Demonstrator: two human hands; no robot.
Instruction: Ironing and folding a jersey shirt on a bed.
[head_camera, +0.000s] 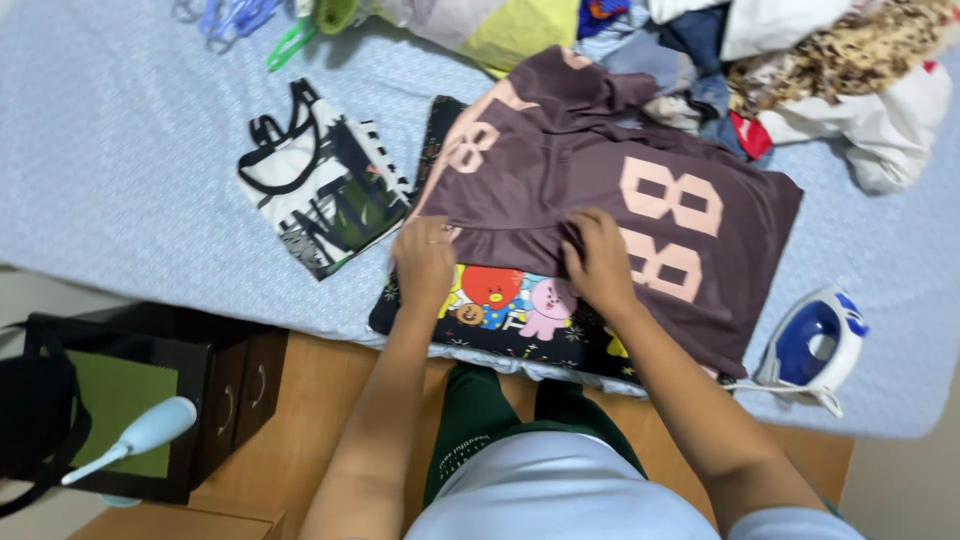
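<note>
Brown jersey (600, 190) with pale pink numerals, spread flat over a black cartoon-print cloth (500, 310) near the front edge of the blue-covered bed (120, 170). Left hand (424, 262) pressed on the jersey's lower left hem, fingers curled and pinching the cloth. Right hand (598, 262) flat beside the lower numeral, fingers bunching a ridge of fabric. Folding step apparently under way, sides not yet brought in. Next move likely calls for lifting the pinched edges evenly and keeping the cloth beneath from dragging. Folded black-and-white garment (320, 185) well apart toward the left edge; blue-and-white iron (815, 345) near the front right; heap of clothes (800, 70) along the far edge.
</note>
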